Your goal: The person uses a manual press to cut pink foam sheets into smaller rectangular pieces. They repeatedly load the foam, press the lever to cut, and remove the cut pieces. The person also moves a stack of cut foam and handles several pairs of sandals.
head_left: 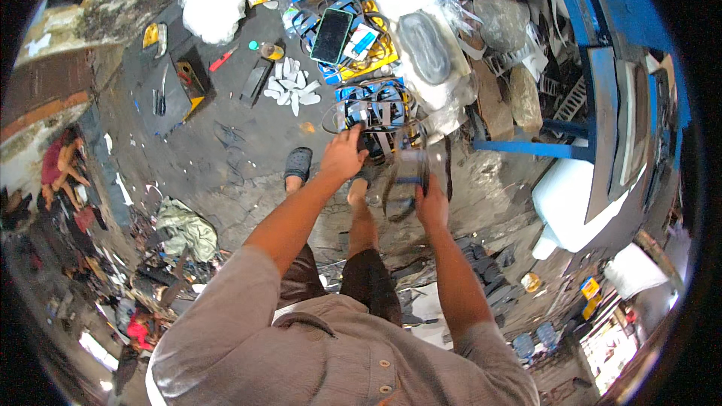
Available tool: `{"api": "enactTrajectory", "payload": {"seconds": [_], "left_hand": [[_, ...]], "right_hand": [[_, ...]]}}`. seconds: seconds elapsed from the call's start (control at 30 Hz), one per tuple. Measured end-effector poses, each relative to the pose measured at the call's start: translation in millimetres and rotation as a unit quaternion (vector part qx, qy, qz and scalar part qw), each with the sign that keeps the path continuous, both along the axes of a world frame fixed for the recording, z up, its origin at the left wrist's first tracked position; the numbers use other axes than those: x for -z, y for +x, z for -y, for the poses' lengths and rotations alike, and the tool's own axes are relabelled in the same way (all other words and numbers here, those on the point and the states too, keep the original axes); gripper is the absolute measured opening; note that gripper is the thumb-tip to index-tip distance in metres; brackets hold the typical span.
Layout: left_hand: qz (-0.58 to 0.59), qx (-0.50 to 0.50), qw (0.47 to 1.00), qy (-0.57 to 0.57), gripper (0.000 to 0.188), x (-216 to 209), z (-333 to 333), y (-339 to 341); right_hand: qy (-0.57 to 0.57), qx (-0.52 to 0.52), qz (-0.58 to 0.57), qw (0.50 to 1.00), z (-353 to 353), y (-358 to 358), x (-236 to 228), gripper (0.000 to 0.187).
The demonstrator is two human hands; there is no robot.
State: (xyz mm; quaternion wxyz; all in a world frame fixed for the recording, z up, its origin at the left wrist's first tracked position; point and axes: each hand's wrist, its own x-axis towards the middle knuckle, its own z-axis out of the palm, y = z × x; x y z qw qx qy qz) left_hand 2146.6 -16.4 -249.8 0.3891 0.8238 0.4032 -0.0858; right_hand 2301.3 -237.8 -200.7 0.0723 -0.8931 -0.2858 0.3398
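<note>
Left hand [344,154] reaching down, fingers closed on a bundle of blue sandal straps [374,109], right hand [431,203] clamped on a dark strap loop [400,188], phone [332,35] lying beyond.

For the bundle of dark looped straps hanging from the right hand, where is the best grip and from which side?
Probably at the top of the loops, from above. The strap bundle hangs as a long limp loop below the right hand, so its weight settles under a top grip, while its lower end would swing. The left hand reaches to the blue-and-black strap pile beyond.
</note>
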Motion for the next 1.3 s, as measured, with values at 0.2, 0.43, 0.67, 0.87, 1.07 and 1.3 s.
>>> {"api": "enactTrajectory", "payload": {"seconds": [0.2,0.43,0.67,0.87,1.07,1.3], "left_hand": [[-0.125,0.104,0.978,0.127,0.051,27.6,-0.1,51.3],[-0.114,0.144,0.980,0.071,0.031,21.4,0.7,51.8],[-0.100,0.060,0.993,-0.033,0.031,-72.0,1.8,-91.1],[-0.242,-0.091,0.959,-0.120,0.043,-165.8,-0.5,-316.7],[-0.225,-0.304,0.921,-0.094,0.044,-230.2,66.4,-559.7],[-0.208,-0.543,0.808,-0.098,0.046,-256.0,164.4,-748.2]], "right_hand": [[-0.066,0.074,-0.027,0.995,151.4,-11.2,-12.3,0.036],[-0.189,0.015,-0.114,0.975,274.2,-37.1,-27.6,0.042],[-0.225,-0.072,-0.108,0.966,280.3,-29.8,-38.6,0.051],[-0.204,0.013,-0.141,0.969,145.9,-14.7,-87.5,0.035],[-0.206,-0.381,-0.024,0.901,3.6,-24.7,-84.1,0.022],[-0.114,-0.526,0.109,0.836,-156.4,-143.0,-54.5,0.027]]}}
